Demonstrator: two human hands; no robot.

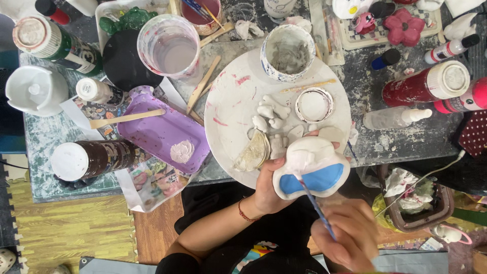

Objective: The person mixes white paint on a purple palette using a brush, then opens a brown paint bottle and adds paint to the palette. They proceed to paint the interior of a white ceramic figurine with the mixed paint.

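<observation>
My left hand (pixel 268 186) grips a white plaster figure (pixel 310 166) with a blue painted patch, held just over the near edge of a round white plate (pixel 231 99). My right hand (pixel 346 234) holds a thin paintbrush (pixel 315 205) whose tip touches the blue patch. On the plate lie small white plaster pieces (pixel 271 114), a shell-shaped piece (pixel 253 152), a small round lid of white paint (pixel 314 104) and a cup crusted with white (pixel 287 52).
A purple tray (pixel 157 133) with a wooden stick and a blob of pale paint sits left of the plate. A water cup (pixel 169 44), several paint bottles (pixel 89 159) and red bottles (pixel 427 84) crowd the table. A bin with tissues (pixel 416 198) stands at right.
</observation>
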